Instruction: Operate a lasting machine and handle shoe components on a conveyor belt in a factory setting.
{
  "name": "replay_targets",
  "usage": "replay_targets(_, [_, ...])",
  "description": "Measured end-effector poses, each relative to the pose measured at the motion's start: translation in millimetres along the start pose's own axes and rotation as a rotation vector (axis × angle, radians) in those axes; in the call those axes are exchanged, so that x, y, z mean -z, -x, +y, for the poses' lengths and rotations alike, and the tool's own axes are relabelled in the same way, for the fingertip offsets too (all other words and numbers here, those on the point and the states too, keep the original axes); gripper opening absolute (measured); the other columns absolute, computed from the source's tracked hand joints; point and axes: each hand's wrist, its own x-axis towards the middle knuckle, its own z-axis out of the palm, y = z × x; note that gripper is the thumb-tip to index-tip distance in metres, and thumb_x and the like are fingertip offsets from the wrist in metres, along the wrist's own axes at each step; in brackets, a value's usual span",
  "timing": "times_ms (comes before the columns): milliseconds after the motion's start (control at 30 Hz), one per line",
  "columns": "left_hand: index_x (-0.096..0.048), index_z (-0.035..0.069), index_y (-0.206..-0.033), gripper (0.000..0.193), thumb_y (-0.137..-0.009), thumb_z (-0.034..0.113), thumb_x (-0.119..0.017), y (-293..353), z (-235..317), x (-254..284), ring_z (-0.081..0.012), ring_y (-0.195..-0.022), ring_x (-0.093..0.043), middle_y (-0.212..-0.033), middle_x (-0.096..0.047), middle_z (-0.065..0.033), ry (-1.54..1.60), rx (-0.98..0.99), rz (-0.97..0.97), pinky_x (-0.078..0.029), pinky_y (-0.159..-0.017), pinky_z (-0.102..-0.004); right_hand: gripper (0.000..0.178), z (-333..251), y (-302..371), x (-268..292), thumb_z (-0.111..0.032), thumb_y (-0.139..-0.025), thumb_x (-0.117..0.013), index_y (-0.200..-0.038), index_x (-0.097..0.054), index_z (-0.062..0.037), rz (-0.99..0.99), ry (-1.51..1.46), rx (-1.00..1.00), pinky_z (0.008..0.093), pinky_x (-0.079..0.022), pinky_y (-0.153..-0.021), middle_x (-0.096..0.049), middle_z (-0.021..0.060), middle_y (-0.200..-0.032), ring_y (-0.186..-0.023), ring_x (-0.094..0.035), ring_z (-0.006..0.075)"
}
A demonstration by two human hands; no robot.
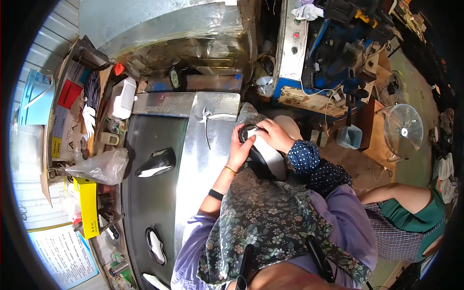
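Note:
A black and white shoe (268, 154) rests in my lap against the flowered apron, its opening facing away from me. My left hand (239, 152) grips the shoe's left rim, fingers curled round the dark collar. On the other side, my right hand (277, 136) holds the collar, with its fingertips at the opening. A pair of metal pincers (207, 117) lies on the bare metal tabletop (220, 102) just left of my hands. Further left, a black shoe with a white side (157, 163) sits on the dark conveyor belt (145, 203).
More shoes (155, 245) lie on the belt nearer to me. A yellow box (87, 207) and a plastic bag (100, 166) stand along the left edge. A blue-framed machine (290, 58) is at the far right, near a fan (404, 131). Another person (411, 212) is close on my right.

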Motion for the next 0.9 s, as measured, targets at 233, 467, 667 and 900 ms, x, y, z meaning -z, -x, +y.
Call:
replay_targets(233, [-0.037,0.006,-0.137,0.057,-0.087,0.008,-0.064,10.4,0.3,15.6,-0.0151,-0.116,-0.046,-0.126,-0.049,-0.0062,0.195,0.143,-0.039,-0.039,-0.100,-0.0290,0.030,25.3,0.1,-27.0,-0.028,-0.097,-0.055,-0.102,-0.061,0.0008,-0.132,-0.187,-0.178,0.0324,-0.048,-0.074,-0.063,0.0110,-0.092,-0.083,-0.061,0.0207])
replay_targets(467, [-0.034,0.004,-0.139,0.060,-0.088,0.018,-0.063,9.5,-12.2,22.4,-0.0209,-0.120,-0.045,-0.128,-0.047,-0.0107,-0.058,0.018,-0.085,-0.036,-0.104,-0.0337,0.057,9.6,8.5,-26.0,-0.042,-0.105,-0.029,-0.119,-0.053,0.0072,-0.461,-0.482,-0.453,0.0398,-0.042,-0.097,-0.058,0.0218,-0.122,-0.109,-0.056,0.0352])
replay_targets(667, [-0.033,0.003,-0.139,0.064,-0.088,0.025,-0.064,-0.9,-18.5,25.5,-0.0218,-0.120,-0.045,-0.129,-0.046,-0.0115,-0.171,-0.030,-0.058,-0.035,-0.105,-0.0346,0.045,-13.0,-3.7,-18.3,-0.027,-0.098,-0.045,-0.122,-0.053,0.0103,-0.306,0.293,-0.020,0.0431,-0.053,-0.072,-0.066,0.0280,-0.093,-0.083,-0.066,0.0383])
replay_targets(900, [-0.030,0.006,-0.141,0.064,-0.090,0.024,-0.064,-3.0,-3.7,21.7,-0.0182,-0.116,-0.047,-0.126,-0.049,-0.0084,-0.009,0.113,-0.164,-0.037,-0.102,-0.0318,0.051,14.3,4.7,-25.5,-0.031,-0.098,-0.045,-0.135,-0.045,0.0049,-0.327,0.106,-0.041,0.0414,-0.051,-0.084,-0.062,0.0303,-0.109,-0.097,-0.064,0.0385])
